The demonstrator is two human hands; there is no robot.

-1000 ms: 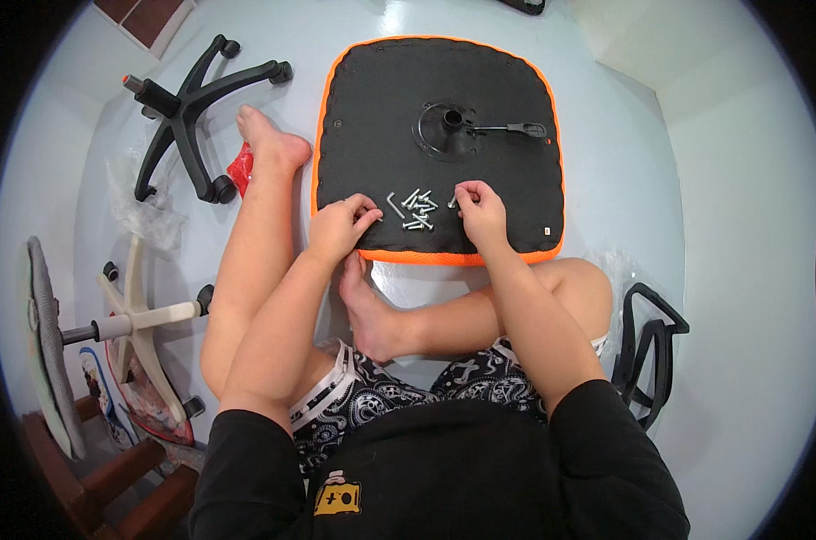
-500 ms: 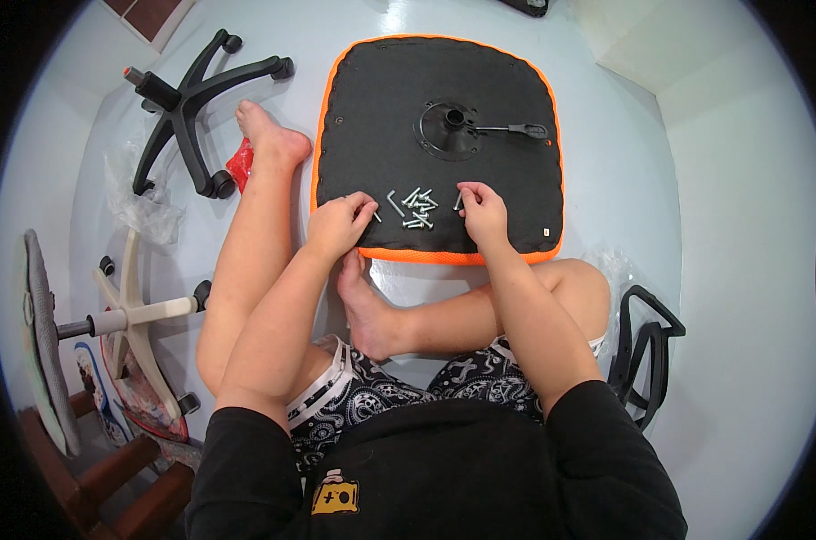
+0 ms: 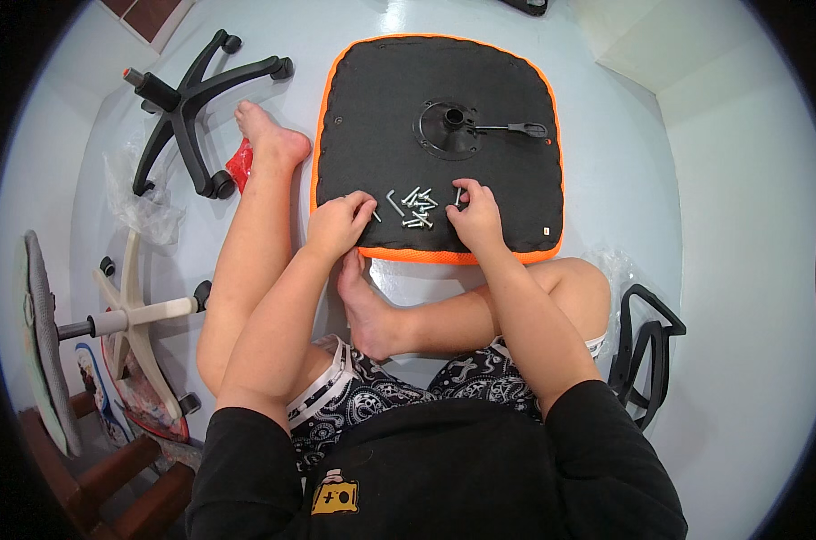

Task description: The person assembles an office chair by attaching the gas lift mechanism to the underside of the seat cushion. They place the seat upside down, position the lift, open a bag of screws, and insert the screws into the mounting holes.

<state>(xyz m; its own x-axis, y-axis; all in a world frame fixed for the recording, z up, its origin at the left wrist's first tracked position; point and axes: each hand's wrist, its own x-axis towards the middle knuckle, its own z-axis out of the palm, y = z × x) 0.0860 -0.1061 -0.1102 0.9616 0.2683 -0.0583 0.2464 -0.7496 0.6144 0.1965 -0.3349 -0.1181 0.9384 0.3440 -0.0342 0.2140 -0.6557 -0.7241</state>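
An upturned chair seat [image 3: 385, 99] with a black underside and an orange edge lies before me. On its near part rests a loose pile of silver bolts [image 3: 419, 205], with a small hex key [image 3: 394, 204] just left of them. At the pile's left, my left hand [image 3: 340, 222] is closed in a pinch on one bolt [image 3: 376, 216], its end poking out past the fingers. To the right, my right hand [image 3: 476, 218] pinches another bolt [image 3: 458, 194] between thumb and fingertips. A round black mounting plate [image 3: 435, 139] with a lever [image 3: 520, 130] sits farther up the seat.
A black five-legged chair base [image 3: 188, 97] lies at the far left, near clear plastic wrap [image 3: 143, 202] and a red packet [image 3: 240, 165]. A white chair base [image 3: 136, 313] stands at left. A black armrest [image 3: 646, 351] lies by my right knee.
My right hand has shifted slightly left toward the pile, and its bolt now stands more upright between the fingers. The left hand has stayed in place.
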